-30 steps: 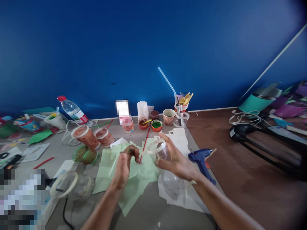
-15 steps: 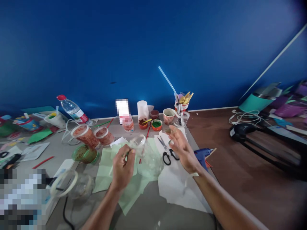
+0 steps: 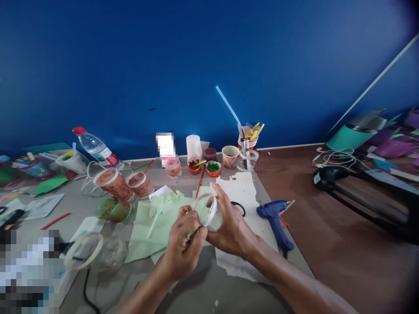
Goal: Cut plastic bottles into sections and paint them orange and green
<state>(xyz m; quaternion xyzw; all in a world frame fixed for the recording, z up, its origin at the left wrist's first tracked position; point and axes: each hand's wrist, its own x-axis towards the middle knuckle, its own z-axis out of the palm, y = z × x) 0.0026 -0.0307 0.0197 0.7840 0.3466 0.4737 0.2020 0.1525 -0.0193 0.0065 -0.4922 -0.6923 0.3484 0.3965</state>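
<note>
A clear plastic cup (image 3: 213, 220) with a whitish rim is held between my hands, its mouth tilted toward me. My left hand (image 3: 186, 242) pinches the near left edge of the rim, with dark green smears on its fingers. Curled around the cup's right side is my right hand (image 3: 231, 226), palm against the wall. Below them lie pale green paper (image 3: 147, 231) and torn white paper (image 3: 244, 266). A black scissors handle (image 3: 241, 208) shows just beyond my right hand, which hides the rest of the scissors. To the right rests a blue glue gun (image 3: 276, 222).
Paint-smeared tubs (image 3: 109, 183) and a green-stained container (image 3: 114, 209) stand left, near a water bottle (image 3: 100, 148). Small paint cups (image 3: 213, 169) line the wall. Another clear cup (image 3: 109, 255) lies lower left. A black-framed object (image 3: 366, 192) is at right.
My right hand has come down and left from open in the air and closed around the cup. My left hand, still on the rim, has shifted right and slightly toward me with the cup.
</note>
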